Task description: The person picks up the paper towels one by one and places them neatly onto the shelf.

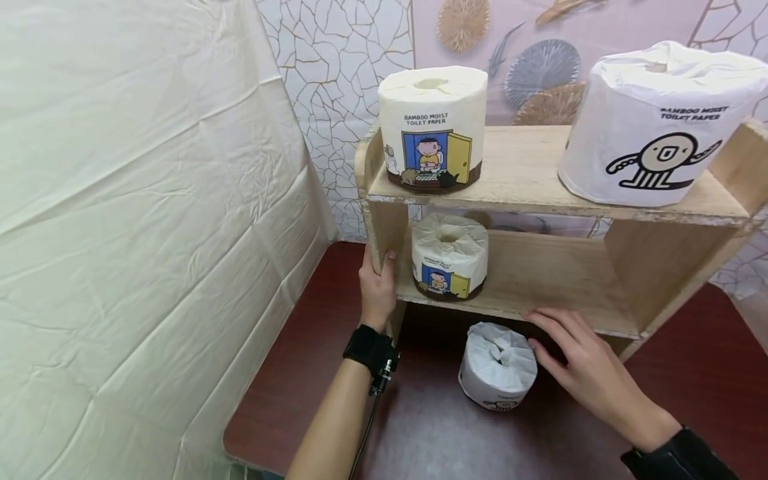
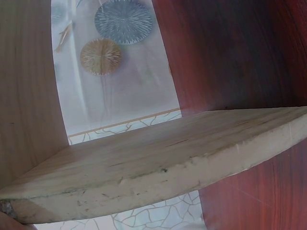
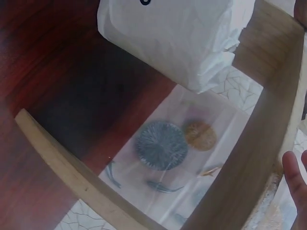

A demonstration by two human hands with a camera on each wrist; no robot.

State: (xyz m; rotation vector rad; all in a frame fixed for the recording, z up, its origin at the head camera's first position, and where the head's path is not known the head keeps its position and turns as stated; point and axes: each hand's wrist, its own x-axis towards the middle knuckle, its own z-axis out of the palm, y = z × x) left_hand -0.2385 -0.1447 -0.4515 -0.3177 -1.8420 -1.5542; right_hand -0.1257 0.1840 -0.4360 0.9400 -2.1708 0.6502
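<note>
My left hand (image 1: 378, 290) grips the left side panel of a wooden shelf (image 1: 564, 273), thumb on its inner face and fingers outside. In the left wrist view the panel's pale edge (image 2: 168, 175) crosses the picture. My right hand (image 1: 579, 353) has its fingers at the front edge of the lower board, its thumb beside a white-wrapped toilet paper roll (image 1: 501, 363). That roll stands on the table under the lower board; the right wrist view shows its wrapper (image 3: 177, 43). In that view a fingertip (image 3: 290, 165) lies by the board's edge.
On the top board stand a cream toilet roll (image 1: 432, 127) at the left and a larger white roll (image 1: 660, 127) at the right. Another cream roll (image 1: 450, 257) sits on the lower board. The dark red table (image 1: 282, 393) meets a cream cloth (image 1: 150, 233) at the left.
</note>
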